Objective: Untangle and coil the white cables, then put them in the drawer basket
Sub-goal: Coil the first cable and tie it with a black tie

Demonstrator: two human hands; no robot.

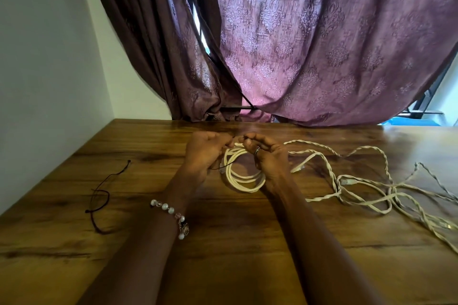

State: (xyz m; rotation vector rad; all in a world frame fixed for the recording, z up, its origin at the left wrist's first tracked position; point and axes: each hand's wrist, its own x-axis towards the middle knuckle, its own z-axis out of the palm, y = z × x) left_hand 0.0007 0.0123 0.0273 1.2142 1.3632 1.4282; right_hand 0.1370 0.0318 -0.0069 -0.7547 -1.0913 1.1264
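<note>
Left hand [207, 150] curled into a loose fist at the far side of the white coil [241, 173], fingertips pinched on something small and dark; a thin black tie [224, 166] trailing from under the palm across the coil's left edge. Right hand [266, 156] just beside the left, nearly touching at the fingertips, fingers bent and pinched too, apparently on the other end of the same tie, though the exact grip cannot be told. A ring [257, 150] on one right finger, a bead bracelet [173, 214] on the left wrist.

Coil lying flat on the wooden table [74, 267] between and beneath both hands, several turns stacked, its near arc clear of the wrists.

To the right of the right hand, loose white cables [371, 193] sprawled over the table: twisted pairs looping and crossing one another, running off toward the right edge. Two clear plugs among them, one [300, 168] just beside the right hand, another [345, 182] farther right.

Well to the left of the left hand, a second dark cord [99, 202] lying alone in a loose loop.

Beyond both hands, at the far edge of the table, purple patterned curtains [309, 44] hanging.
</note>
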